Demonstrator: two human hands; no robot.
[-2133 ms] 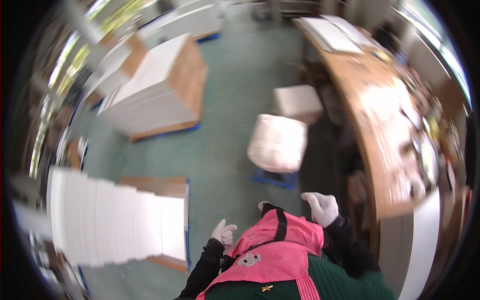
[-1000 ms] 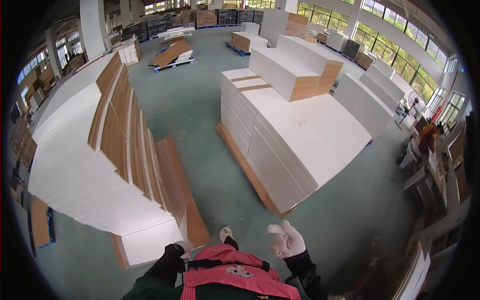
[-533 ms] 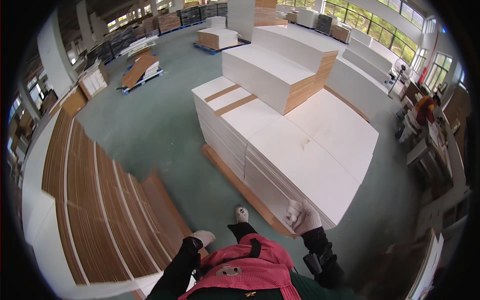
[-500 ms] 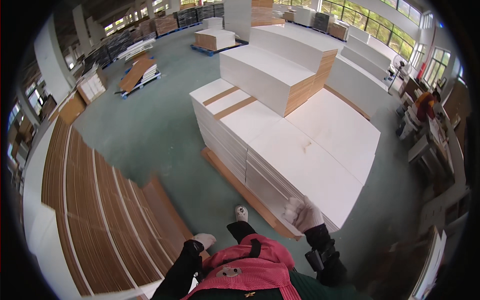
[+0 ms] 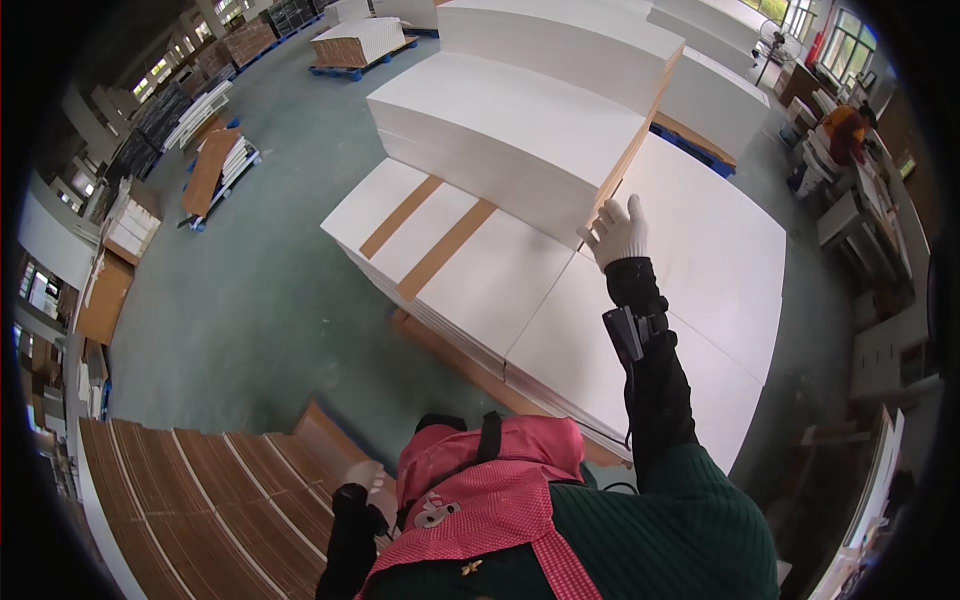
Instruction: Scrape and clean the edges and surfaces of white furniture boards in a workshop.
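Observation:
My right hand [image 5: 617,238], in a white glove, reaches forward over the stack of white boards with its fingers spread. It holds nothing, and its fingertips are close to the right-hand end of a taller stack of white boards [image 5: 510,110]; whether they touch it I cannot tell. Beneath my arm lies the lower white board stack [image 5: 560,310], with two brown strips [image 5: 445,250] across its left part. My left hand [image 5: 365,478] hangs low beside the brown cardboard stack [image 5: 220,500]; its fingers are small and blurred.
Green floor [image 5: 270,290] runs along the left. Farther off stand pallets with a brown sheet [image 5: 210,172] and white boards [image 5: 358,42]. At right, a person [image 5: 845,135] sits by a workbench, near a standing fan [image 5: 776,42]. A blue pallet [image 5: 690,148] shows behind the boards.
My right hand has left the near edge of the lower stack and stretched forward to the taller one, its fingers now spread. My body has come nearer the boards. My left hand remains low.

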